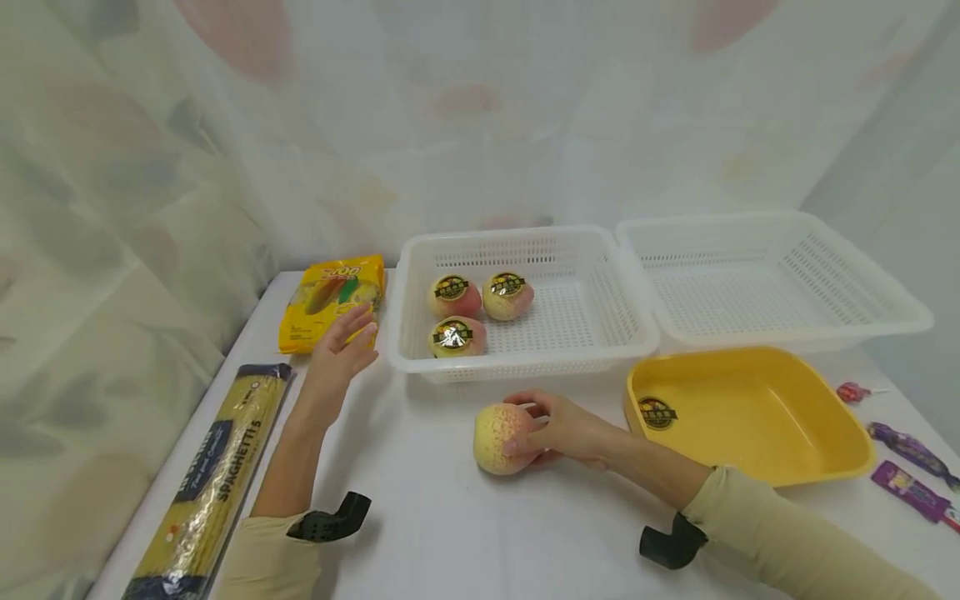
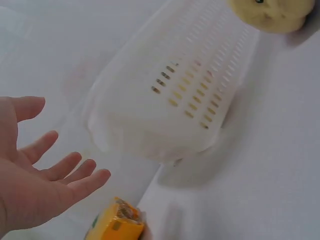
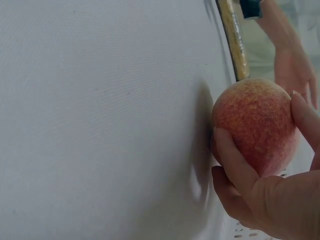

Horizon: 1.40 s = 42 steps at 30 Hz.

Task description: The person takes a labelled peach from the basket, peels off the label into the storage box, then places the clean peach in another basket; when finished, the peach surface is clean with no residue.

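My right hand (image 1: 573,431) grips a yellow and pink peach (image 1: 498,440) just above the white tabletop, in front of the left basket. In the right wrist view the peach (image 3: 256,125) shows its red side, with thumb and fingers around it. My left hand (image 1: 339,367) holds nothing; its fingers are spread and loosely bent near a yellow bag with a mango picture (image 1: 322,310). Three peaches with black stickers, one of them the front peach (image 1: 467,337), lie in the left part of the white basket (image 1: 517,367).
A second white basket (image 1: 780,337) stands at the back right. Before it sits a yellow tub (image 1: 757,417) with a black sticker inside. A spaghetti pack (image 1: 217,475) lies along the left edge. A red lollipop (image 1: 852,392) and purple-wrapped sweets (image 1: 909,490) lie at the far right.
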Each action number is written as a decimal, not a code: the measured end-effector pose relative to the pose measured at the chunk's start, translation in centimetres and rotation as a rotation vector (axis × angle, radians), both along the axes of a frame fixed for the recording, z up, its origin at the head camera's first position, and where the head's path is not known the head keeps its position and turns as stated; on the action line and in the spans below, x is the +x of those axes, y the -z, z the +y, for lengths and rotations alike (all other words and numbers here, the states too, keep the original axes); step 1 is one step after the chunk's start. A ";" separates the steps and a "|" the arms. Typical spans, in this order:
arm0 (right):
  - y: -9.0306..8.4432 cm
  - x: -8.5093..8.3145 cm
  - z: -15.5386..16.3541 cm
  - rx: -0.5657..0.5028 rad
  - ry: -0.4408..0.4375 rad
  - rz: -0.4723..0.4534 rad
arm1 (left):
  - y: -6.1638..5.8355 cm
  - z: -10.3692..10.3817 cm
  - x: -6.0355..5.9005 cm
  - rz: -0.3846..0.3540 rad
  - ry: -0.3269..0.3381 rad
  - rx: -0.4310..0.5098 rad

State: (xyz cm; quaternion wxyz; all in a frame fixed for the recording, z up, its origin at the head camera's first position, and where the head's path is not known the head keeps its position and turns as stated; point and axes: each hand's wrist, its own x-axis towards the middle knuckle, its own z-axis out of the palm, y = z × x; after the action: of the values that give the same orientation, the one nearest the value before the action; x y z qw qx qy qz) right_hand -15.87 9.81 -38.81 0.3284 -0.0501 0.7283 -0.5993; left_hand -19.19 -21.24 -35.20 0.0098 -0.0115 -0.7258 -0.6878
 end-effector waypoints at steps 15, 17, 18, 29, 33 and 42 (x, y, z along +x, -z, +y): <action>-0.1 -0.2 -0.3 0.021 0.003 0.013 | 2.2 2.7 -0.9 -0.117 0.035 0.107; -0.1 -0.2 -0.3 0.016 0.002 0.015 | 2.1 2.7 -0.9 -0.113 0.036 0.103; -0.1 -0.3 -0.3 0.015 0.005 0.012 | 2.1 2.7 -0.9 -0.114 0.033 0.099; -3.5 -1.5 2.1 -0.014 -0.084 0.026 | 2.3 2.5 -0.9 -0.134 0.040 0.060; -7.4 -2.8 4.7 -0.043 -0.128 0.097 | 2.2 2.6 -0.9 -0.135 0.045 0.066; -14.3 -7.2 11.3 -0.056 -0.077 0.283 | 2.2 2.7 -0.8 -0.153 0.057 0.065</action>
State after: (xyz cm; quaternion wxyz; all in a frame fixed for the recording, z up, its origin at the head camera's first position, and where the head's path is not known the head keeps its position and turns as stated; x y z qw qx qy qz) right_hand -23.11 21.12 -24.51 0.2434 -0.1711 0.7481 -0.5931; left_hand -19.96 -18.57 -37.44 -0.0651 0.0207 -0.7010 -0.7099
